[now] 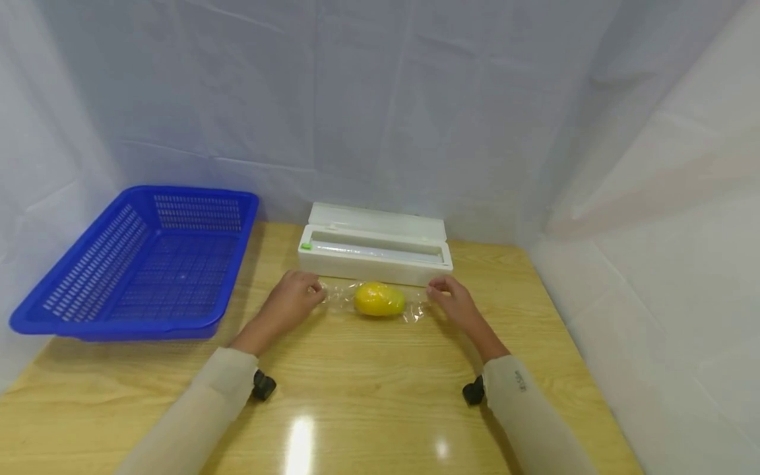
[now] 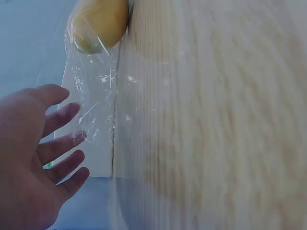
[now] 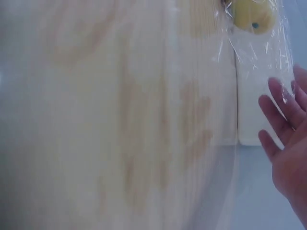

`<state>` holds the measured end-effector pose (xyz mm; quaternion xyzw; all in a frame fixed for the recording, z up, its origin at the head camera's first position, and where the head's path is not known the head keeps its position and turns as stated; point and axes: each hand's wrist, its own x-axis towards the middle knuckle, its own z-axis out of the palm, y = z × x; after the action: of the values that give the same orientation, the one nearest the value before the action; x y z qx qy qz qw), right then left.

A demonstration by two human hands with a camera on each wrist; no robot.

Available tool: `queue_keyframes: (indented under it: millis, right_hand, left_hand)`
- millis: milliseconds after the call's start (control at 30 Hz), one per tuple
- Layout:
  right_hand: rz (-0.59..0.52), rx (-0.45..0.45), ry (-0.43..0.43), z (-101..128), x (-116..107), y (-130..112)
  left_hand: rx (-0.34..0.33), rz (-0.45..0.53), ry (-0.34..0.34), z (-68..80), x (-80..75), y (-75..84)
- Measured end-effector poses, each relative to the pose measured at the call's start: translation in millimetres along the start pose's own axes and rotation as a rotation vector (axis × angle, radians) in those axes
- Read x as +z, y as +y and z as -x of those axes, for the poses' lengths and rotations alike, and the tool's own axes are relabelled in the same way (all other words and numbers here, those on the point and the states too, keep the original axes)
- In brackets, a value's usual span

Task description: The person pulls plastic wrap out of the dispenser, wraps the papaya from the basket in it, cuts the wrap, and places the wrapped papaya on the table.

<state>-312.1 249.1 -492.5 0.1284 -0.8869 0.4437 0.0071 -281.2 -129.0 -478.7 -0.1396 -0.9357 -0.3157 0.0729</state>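
Observation:
A yellow mango [image 1: 377, 299] with a greenish end lies wrapped in clear cling film [image 1: 340, 298], whose loose ends stretch out to both sides. My left hand [image 1: 292, 297] is at the film's left end; in the left wrist view its fingers [image 2: 62, 146] are spread, and film overlaps the fingertips. At the right end is my right hand [image 1: 454, 300], its fingers [image 3: 276, 112] also spread at the film's edge in the right wrist view. Just behind the mango stands a white cling film dispenser [image 1: 374, 268], lid raised, with a film roll inside and a green slider [image 1: 306, 246].
A large blue plastic basket [image 1: 242, 264] stands on the left of the wooden table [image 1: 368, 396]. White sheeting [image 1: 380, 119] hangs behind the table and along both sides. Each sleeve carries a small black wrist camera.

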Motion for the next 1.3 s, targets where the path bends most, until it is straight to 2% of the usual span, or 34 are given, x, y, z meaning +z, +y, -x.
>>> queue_keyframes:
  millis: [133,233,300,400,533,800,967,1100,1200,1300]
  right_hand:
    - [0.066,-0.04,-0.043,-5.3,5.3,-1.4]
    - [0.1,-0.036,-0.108,-6.0,7.1,-3.3]
    - [0.111,-0.019,-0.133,-6.1,8.0,-4.5]
    - [0.104,0.017,-0.149,-5.7,9.0,-6.3]
    - [0.082,0.056,-0.136,-5.8,9.8,-7.3]
    - [-0.031,0.079,-0.083,-6.5,10.1,-4.6]
    - [-0.039,0.073,-0.062,-6.3,9.3,-2.9]
    - [-0.027,0.075,-0.065,-4.2,5.6,-2.4]
    - [-0.02,0.079,-0.066,-2.5,1.8,-1.5]
    - [-0.012,0.046,-0.071,-2.2,0.8,-1.1]
  left_hand:
    - [-0.105,0.095,-0.016,-3.8,0.5,-3.7]
    - [-0.149,0.216,-0.043,-5.7,1.0,-9.8]
    - [-0.157,0.299,-0.052,-6.2,1.1,-15.6]
    - [-0.147,0.373,-0.058,-7.2,1.7,-24.1]
    - [-0.134,0.367,-0.048,-8.9,2.8,-30.2]
    - [-0.184,0.347,-0.008,-9.3,0.6,-34.0]
    - [-0.192,0.355,-0.006,-9.4,-0.5,-37.3]
    - [-0.193,0.389,-0.04,-8.7,-1.3,-38.4]
    - [-0.179,0.421,-0.089,-7.8,-3.2,-39.8]
    - [-0.164,0.421,-0.117,-5.5,-7.6,-39.7]
